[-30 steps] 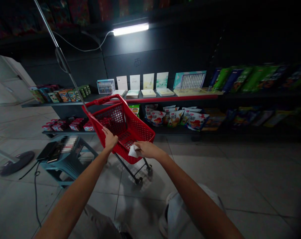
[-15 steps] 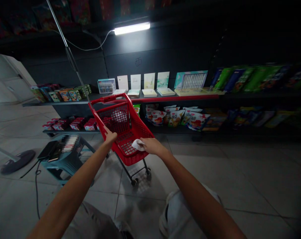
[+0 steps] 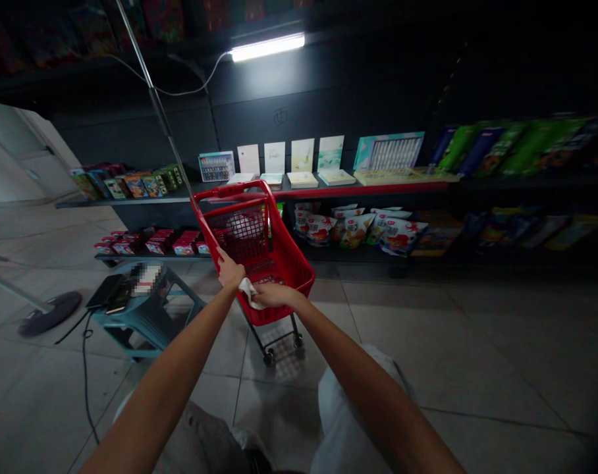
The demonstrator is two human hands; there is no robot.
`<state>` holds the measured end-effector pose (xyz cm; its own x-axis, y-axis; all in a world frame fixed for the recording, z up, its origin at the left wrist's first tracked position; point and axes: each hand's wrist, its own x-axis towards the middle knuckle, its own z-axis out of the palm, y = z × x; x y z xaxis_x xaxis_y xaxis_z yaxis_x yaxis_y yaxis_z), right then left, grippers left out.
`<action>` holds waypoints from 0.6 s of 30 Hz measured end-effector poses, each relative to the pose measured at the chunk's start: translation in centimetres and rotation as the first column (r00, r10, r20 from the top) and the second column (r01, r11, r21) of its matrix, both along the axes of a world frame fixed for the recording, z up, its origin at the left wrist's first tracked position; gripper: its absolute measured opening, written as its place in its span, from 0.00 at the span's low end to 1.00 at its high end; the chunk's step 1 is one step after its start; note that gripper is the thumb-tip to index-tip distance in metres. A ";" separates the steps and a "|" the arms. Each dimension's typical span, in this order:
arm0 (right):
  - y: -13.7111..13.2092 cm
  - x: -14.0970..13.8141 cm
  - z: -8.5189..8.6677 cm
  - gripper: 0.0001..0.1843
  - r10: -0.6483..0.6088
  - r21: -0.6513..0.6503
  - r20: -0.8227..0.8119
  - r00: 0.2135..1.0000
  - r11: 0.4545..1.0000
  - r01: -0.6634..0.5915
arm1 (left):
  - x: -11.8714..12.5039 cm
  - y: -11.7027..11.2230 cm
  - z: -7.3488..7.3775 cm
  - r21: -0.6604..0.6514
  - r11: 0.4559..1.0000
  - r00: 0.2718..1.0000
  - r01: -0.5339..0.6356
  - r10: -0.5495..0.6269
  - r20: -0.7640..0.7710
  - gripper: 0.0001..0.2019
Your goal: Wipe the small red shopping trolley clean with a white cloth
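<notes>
A small red shopping cart (image 3: 294,263) with a mesh basket stands on the tiled floor before me. My left hand (image 3: 230,270) is closed on the left rim of its basket. In my right hand (image 3: 274,295) is a white cloth (image 3: 248,290), bunched under the fingers against the near left part of the basket, close to my left hand. The fingertips of the right hand are partly hidden by the cloth. Behind the basket rises the cart's red handle (image 3: 234,189).
A blue-grey plastic stool (image 3: 151,322) holding dark devices stands left of the cart, its cable trailing to the floor. A round pole base (image 3: 52,313) lies farther left. Shelves behind carry books, boxes and snack bags (image 3: 358,229). A lit tube lamp (image 3: 268,47) hangs above.
My right hand has moved the cloth leftward along the near side of the basket, towards my left hand. The left hand keeps its hold on the rim; the view has shifted slightly.
</notes>
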<state>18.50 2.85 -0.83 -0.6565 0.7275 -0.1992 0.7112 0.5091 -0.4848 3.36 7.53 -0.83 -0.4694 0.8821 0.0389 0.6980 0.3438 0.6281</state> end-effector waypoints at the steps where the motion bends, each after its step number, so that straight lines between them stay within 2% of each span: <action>1: -0.2 -0.4 0.0 0.17 0.010 -0.025 -0.021 1.000 1.000 -0.011 | -0.2 0.1 -0.1 -0.002 1.000 1.000 0.008 -0.008 -0.009 0.50; 5: -0.9 -1.0 -0.2 0.19 0.010 -0.015 -0.051 0.999 1.000 -0.011 | -1.0 0.2 -0.4 -0.002 1.000 0.999 0.030 -0.030 -0.036 0.50; 10: -1.9 -0.2 -0.7 0.22 -0.061 0.110 0.024 0.998 0.992 0.058 | -1.1 0.2 -0.2 -0.009 0.999 0.998 0.037 -0.038 -0.041 0.50; 14: -2.4 2.1 -0.6 0.20 -0.095 0.199 0.039 0.995 0.976 0.085 | -0.7 0.1 -0.2 0.009 0.999 0.999 0.045 -0.045 -0.023 0.49; 18: -2.5 5.5 -0.4 0.17 -0.105 0.332 -0.036 0.994 0.937 0.111 | -0.4 0.0 0.0 0.029 0.998 0.999 0.047 -0.047 -0.016 0.48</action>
<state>24.02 0.36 -1.26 -0.5714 0.8170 0.0771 0.7639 0.5639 -0.3139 2.93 7.55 -0.83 -0.4268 0.9015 0.0721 0.7224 0.2920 0.6268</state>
